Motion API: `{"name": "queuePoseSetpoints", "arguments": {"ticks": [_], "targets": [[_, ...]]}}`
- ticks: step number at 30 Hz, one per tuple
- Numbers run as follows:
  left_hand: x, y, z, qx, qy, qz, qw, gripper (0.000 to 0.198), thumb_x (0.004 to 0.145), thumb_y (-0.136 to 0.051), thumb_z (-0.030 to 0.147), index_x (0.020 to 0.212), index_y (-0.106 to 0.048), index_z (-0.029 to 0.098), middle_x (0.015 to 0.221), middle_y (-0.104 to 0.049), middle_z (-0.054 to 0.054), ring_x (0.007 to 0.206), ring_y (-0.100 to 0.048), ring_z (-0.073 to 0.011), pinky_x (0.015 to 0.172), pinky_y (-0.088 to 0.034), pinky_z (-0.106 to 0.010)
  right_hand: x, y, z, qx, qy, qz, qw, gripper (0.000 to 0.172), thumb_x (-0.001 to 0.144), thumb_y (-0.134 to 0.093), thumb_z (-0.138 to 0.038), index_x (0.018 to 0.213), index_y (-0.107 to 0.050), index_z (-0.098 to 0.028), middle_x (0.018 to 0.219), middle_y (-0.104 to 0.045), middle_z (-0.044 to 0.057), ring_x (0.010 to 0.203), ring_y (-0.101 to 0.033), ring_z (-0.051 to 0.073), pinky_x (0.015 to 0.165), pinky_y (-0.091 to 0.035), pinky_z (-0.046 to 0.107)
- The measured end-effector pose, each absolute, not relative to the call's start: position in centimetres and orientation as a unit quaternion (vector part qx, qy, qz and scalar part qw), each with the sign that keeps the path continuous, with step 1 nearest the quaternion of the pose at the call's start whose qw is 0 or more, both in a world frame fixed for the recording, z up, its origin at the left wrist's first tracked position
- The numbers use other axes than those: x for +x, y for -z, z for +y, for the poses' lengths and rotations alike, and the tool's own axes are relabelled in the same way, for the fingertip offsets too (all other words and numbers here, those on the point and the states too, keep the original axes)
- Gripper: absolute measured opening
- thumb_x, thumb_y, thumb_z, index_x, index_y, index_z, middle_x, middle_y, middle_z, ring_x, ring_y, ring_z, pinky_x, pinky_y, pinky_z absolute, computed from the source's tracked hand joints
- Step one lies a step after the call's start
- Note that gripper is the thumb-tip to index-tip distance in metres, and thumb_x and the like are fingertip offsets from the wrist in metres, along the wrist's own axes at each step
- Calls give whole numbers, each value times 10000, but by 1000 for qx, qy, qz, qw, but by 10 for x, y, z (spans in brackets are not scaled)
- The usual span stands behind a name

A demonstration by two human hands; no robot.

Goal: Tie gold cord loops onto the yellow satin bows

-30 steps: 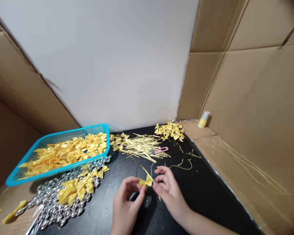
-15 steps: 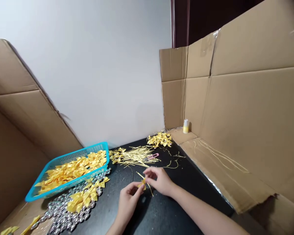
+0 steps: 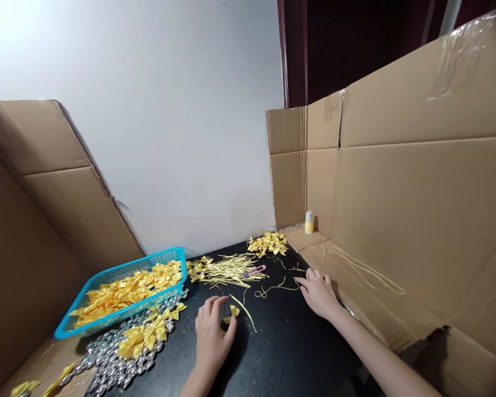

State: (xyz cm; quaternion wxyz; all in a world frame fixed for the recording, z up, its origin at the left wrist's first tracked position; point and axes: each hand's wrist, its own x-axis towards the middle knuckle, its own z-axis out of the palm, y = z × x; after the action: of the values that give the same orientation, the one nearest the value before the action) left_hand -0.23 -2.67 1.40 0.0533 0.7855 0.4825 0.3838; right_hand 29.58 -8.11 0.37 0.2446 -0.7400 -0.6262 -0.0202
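A small yellow ribbon bow [image 3: 233, 311] rests on the black table between the thumb and fingers of my left hand [image 3: 211, 330]. That hand is open, its fingers curved and apart around the bow. A single gold twist tie [image 3: 244, 313] lies just right of the bow. Farther right, my right hand [image 3: 320, 294] reaches out low over the table with its fingers stretched. Its fingertips are at the end of a loose, looped yellow thread [image 3: 275, 287]; whether they touch it I cannot tell.
A turquoise basket [image 3: 119, 269] of yellow bows stands at left, with silver bead strings [image 3: 119, 358] before it. Behind my hands lie gold twist ties [image 3: 227, 269], pink-handled thread snips [image 3: 257, 270] and finished bows [image 3: 268, 243]. A thread spool [image 3: 308, 223] stands by the cardboard wall [image 3: 417, 220].
My hands have come apart. The bow and twist tie they held between them now lie on the table, and my right hand has moved right to the loose thread. The camera view has shifted slightly.
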Motion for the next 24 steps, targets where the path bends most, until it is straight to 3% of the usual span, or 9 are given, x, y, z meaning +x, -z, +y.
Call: {"name": "queuePoseSetpoints", "arguments": {"ticks": [3, 8, 14, 19, 24], "targets": [[8, -21, -38, 831, -359, 423, 39, 211, 832, -539, 215, 1021, -624, 253, 1080, -622, -94, 1043, -546, -337, 890, -412, -500, 294, -1, -108, -719, 28, -652, 239, 319, 903, -489, -178, 1103, -707, -299, 998, -618, 88, 974, -537, 253, 854, -387, 427], [67, -24, -55, 919, -259, 292, 54, 221, 770, -673, 226, 987, -679, 274, 1117, -651, -39, 1057, -561, -276, 912, -441, -418, 296, -1, -150, -698, 26, -666, 262, 350, 895, -503, -208, 1168, -665, -357, 960, -610, 51, 935, -548, 230, 835, -405, 395], [153, -22, -49, 958, -141, 245, 40, 239, 800, -707, 392, 949, -708, 205, 1003, -668, -67, 979, -591, -261, 847, -491, -424, 314, 2, -181, -726, 57, -600, 331, 313, 966, -392, -280, 1086, -676, -224, 986, -593, 93, 953, -562, 242, 843, -456, 388], [184, -27, -42, 970, -43, 237, -10, 294, 935, -573, 302, 1195, -581, 164, 1210, -604, -100, 1008, -625, -231, 849, -536, -437, 314, 30, -213, -717, 54, -553, 421, 266, 947, -440, -340, 927, -683, -231, 922, -599, 83, 912, -590, 249, 791, -489, 373], [191, -24, -52, 972, 8, 229, -54, 320, 927, -588, 291, 1215, -569, 152, 1215, -600, -106, 1012, -627, -239, 841, -543, -439, 301, 53, -222, -706, 53, -530, 467, 221, 918, -495, -357, 889, -685, -248, 909, -616, 80, 905, -610, 258, 780, -504, 380]]}}
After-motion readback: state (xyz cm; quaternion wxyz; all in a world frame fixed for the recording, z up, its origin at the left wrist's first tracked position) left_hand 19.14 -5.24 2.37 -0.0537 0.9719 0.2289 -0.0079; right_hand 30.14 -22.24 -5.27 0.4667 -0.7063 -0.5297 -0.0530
